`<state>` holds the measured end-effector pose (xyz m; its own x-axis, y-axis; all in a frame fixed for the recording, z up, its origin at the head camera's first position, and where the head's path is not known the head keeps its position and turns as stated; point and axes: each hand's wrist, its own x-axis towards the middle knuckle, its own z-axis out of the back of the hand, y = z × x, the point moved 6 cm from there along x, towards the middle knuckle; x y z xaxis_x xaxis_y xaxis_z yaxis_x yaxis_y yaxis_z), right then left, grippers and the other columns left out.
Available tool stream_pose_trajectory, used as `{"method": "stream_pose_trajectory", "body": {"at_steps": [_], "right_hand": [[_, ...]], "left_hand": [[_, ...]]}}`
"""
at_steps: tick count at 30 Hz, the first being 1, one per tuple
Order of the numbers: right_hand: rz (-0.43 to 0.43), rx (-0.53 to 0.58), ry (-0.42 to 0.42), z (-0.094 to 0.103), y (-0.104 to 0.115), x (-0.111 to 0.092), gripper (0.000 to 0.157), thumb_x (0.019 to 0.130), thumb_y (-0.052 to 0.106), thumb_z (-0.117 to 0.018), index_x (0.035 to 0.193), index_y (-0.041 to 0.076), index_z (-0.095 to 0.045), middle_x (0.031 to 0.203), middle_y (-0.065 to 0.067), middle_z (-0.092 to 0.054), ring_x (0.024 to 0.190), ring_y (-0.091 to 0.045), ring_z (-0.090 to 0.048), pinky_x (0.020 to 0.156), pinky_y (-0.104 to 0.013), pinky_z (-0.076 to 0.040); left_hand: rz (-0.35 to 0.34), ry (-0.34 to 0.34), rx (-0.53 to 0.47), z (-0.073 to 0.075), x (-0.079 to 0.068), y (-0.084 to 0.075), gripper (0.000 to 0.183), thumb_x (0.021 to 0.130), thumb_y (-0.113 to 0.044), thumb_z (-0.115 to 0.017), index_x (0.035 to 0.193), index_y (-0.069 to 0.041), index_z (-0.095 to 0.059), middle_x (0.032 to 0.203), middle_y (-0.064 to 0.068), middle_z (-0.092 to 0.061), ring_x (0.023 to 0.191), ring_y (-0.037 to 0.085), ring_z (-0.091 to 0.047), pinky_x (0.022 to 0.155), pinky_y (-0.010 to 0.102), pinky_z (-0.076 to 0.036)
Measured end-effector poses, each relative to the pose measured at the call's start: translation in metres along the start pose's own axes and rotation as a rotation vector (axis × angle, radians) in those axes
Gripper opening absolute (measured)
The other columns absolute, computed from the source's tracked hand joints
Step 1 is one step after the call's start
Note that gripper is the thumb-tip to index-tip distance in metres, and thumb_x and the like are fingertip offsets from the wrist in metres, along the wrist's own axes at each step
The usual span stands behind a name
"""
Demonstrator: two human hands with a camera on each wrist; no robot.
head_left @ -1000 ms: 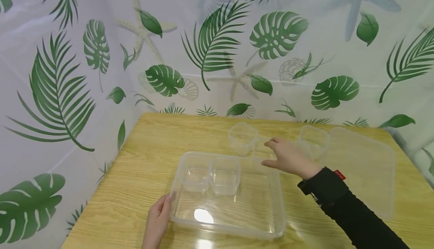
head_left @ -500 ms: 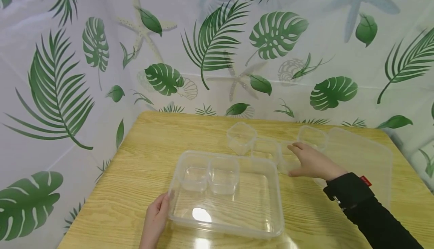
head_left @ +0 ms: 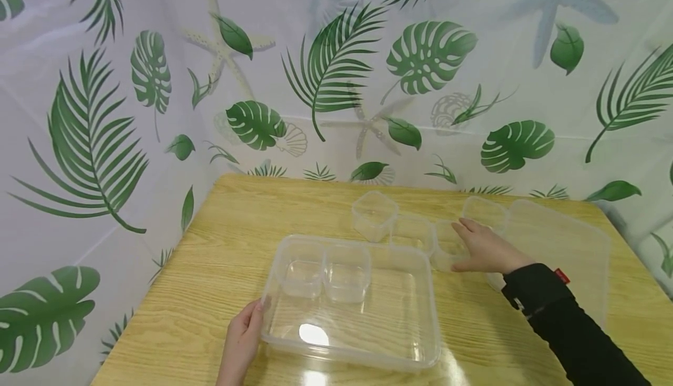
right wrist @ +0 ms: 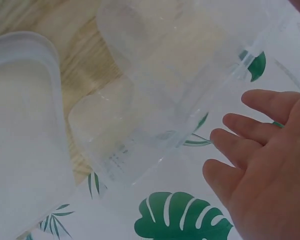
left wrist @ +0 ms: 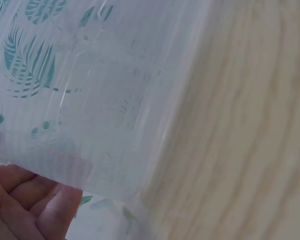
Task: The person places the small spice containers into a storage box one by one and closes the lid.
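A large clear rectangular plastic container (head_left: 352, 333) stands on the wooden table. My left hand (head_left: 243, 330) grips its left side wall, the thumb at the rim; in the left wrist view the fingers (left wrist: 35, 200) are bent at the container's edge. Two small clear boxes (head_left: 305, 287) sit side by side in its back left corner. My right hand (head_left: 486, 250) reaches to a small clear box (head_left: 446, 246) behind the container's right side. Its fingers are spread and relaxed, beside clear boxes (right wrist: 105, 130) in the right wrist view.
More small clear boxes (head_left: 375, 216) stand in a row behind the container, one (head_left: 481, 208) farther back beyond my right hand. A large translucent flat lid (head_left: 562, 257) lies on the right. A leaf-print curtain (head_left: 336, 82) hangs behind and left of the table (head_left: 173, 298).
My right hand has moved right, from over the boxes behind the container to the box farther right, and has barely moved in the last half second. My left hand stays on the container.
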<state>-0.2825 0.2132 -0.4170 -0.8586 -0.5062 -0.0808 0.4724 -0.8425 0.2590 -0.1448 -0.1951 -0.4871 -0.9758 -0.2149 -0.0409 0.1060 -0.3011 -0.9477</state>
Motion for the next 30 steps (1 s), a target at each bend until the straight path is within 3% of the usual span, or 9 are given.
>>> {"method": "stream_pose_trajectory", "body": {"at_steps": [3, 7, 18, 22, 25, 27, 30], "right_hand": [[-0.012, -0.014, -0.004, -0.003, -0.004, 0.001, 0.085, 0.071, 0.035, -0.071, 0.127, -0.015, -0.032, 0.129, -0.038, -0.025, 0.116, -0.050, -0.026, 0.093, -0.059, -0.021], [-0.023, -0.020, -0.002, -0.008, -0.008, 0.003, 0.086, 0.071, 0.037, -0.070, 0.127, -0.015, -0.031, 0.130, -0.038, -0.024, 0.117, -0.050, -0.025, 0.094, -0.059, -0.019], [-0.023, -0.022, -0.003, -0.013, -0.011, 0.005, 0.085, 0.072, 0.033, -0.070, 0.128, -0.016, -0.029, 0.130, -0.038, -0.025, 0.117, -0.051, -0.025, 0.095, -0.058, -0.019], [-0.008, -0.073, -0.032, -0.012, -0.011, 0.005, 0.085, 0.071, 0.035, -0.071, 0.126, -0.017, -0.032, 0.127, -0.038, -0.029, 0.114, -0.051, -0.029, 0.092, -0.057, -0.025], [-0.001, -0.091, -0.051, -0.011, -0.010, 0.003, 0.085, 0.070, 0.036, -0.072, 0.124, -0.017, -0.034, 0.126, -0.038, -0.031, 0.113, -0.051, -0.031, 0.091, -0.057, -0.026], [-0.001, -0.092, -0.056, -0.011, -0.011, 0.002, 0.085, 0.069, 0.036, -0.072, 0.124, -0.018, -0.035, 0.125, -0.038, -0.031, 0.113, -0.050, -0.031, 0.091, -0.057, -0.025], [0.000, -0.101, -0.062, -0.012, -0.012, -0.001, 0.085, 0.069, 0.036, -0.072, 0.123, -0.019, -0.035, 0.125, -0.038, -0.032, 0.113, -0.050, -0.031, 0.092, -0.057, -0.025]], "left_hand": [[-0.019, -0.001, -0.007, 0.000, 0.000, 0.000, 0.035, 0.096, -0.018, -0.038, 0.113, 0.008, -0.054, 0.090, 0.018, -0.059, 0.073, 0.019, -0.053, 0.061, 0.028, -0.046], [-0.034, 0.003, -0.005, 0.000, 0.000, 0.000, 0.036, 0.096, -0.019, -0.038, 0.113, 0.009, -0.053, 0.105, 0.020, -0.058, 0.091, 0.027, -0.054, 0.074, 0.035, -0.047], [-0.017, -0.003, 0.000, 0.002, 0.000, 0.001, 0.036, 0.096, -0.019, -0.038, 0.114, 0.008, -0.053, 0.099, 0.019, -0.059, 0.079, 0.020, -0.052, 0.064, 0.026, -0.045], [-0.003, -0.001, 0.010, 0.002, 0.001, 0.002, 0.036, 0.096, -0.019, -0.038, 0.114, 0.008, -0.053, 0.077, 0.012, -0.055, 0.063, 0.014, -0.047, 0.053, 0.022, -0.041], [0.025, 0.012, -0.008, 0.001, 0.001, 0.004, 0.036, 0.096, -0.019, -0.038, 0.116, 0.007, -0.052, 0.061, 0.004, -0.040, 0.049, 0.011, -0.034, 0.042, 0.022, -0.033], [0.029, 0.016, -0.017, 0.001, 0.000, 0.003, 0.037, 0.096, -0.020, -0.038, 0.117, 0.007, -0.051, 0.060, 0.003, -0.039, 0.047, 0.009, -0.033, 0.041, 0.021, -0.032], [0.022, 0.012, -0.023, 0.001, 0.000, 0.003, 0.037, 0.096, -0.020, -0.038, 0.117, 0.007, -0.052, 0.069, 0.010, -0.050, 0.049, 0.010, -0.035, 0.043, 0.022, -0.034]]}}
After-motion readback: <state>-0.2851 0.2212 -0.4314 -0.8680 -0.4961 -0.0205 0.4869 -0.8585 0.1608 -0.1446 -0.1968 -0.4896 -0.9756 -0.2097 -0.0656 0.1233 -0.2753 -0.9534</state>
